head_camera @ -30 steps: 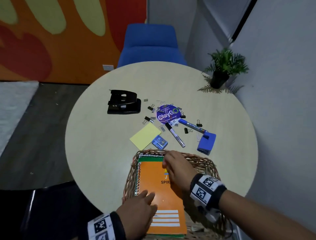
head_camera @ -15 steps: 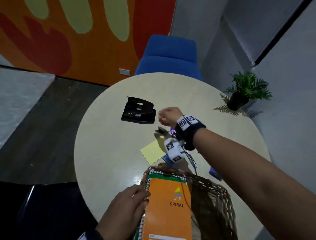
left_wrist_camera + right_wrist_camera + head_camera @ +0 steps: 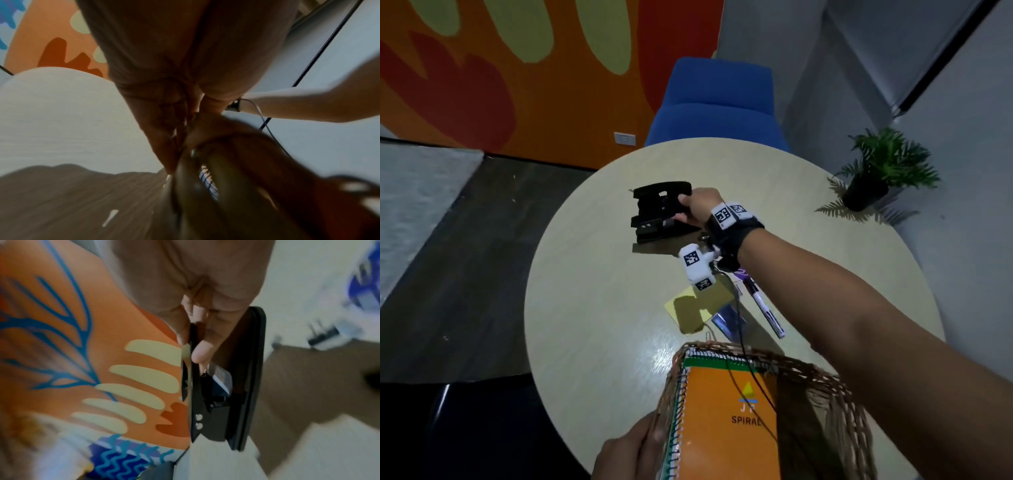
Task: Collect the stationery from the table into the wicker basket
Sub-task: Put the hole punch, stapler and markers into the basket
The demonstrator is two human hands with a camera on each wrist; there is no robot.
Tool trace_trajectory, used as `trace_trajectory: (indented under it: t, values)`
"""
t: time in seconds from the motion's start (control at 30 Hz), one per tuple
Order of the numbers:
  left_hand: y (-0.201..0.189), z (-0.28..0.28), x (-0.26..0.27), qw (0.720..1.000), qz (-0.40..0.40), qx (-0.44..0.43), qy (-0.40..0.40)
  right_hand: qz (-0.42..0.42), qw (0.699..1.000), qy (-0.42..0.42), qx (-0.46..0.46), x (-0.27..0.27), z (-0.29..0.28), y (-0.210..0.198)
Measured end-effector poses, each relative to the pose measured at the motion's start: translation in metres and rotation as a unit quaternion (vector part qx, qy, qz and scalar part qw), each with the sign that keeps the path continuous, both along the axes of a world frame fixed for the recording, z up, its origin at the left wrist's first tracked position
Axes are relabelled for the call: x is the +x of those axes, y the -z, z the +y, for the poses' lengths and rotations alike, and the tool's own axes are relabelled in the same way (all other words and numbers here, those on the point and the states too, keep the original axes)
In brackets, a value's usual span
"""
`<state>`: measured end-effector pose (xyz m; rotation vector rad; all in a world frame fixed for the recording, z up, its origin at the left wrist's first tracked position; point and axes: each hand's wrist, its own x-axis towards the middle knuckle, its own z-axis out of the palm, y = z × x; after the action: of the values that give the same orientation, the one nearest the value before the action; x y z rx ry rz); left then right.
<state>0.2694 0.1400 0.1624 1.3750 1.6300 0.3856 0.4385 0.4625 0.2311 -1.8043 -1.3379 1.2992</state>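
On the round surface (image 3: 592,308), my right hand (image 3: 700,205) held the punch (image 3: 657,212) tilted, bound for the basket (image 3: 835,387); my left hand (image 3: 626,452) gripped its rim.

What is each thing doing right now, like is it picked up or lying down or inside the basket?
hole punch: lifted off the table, tilted, gripped by the right hand.
orange notebook: lying inside the wicker basket.
wicker basket: on the table, left hand holding its edge.
yellow sticky pad: flat on the table.
marker: lying on the table, capped.
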Motion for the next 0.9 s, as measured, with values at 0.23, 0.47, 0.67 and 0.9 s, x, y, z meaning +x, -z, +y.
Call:
trace_trajectory:
  t: [0.23,0.47,0.67,0.9]
  values:
    - [0.007,0.004,-0.005,0.997,0.02,0.028,0.072,0.061,0.986,0.097,0.12,0.122,-0.15,-0.09]
    - [-0.051,0.088,-0.003,0.971,0.131,0.109,0.165,0.041,0.988,0.142,0.035,0.18,-0.347,-0.06]
    - [-0.076,0.198,0.152,0.848,0.159,0.268,0.428,0.037,0.982,0.184,-0.015,0.158,-0.393,0.002]
    - [-0.033,0.204,0.313,0.636,0.226,0.295,0.676,-0.012,0.98,0.199,0.013,0.149,-0.387,0.02]
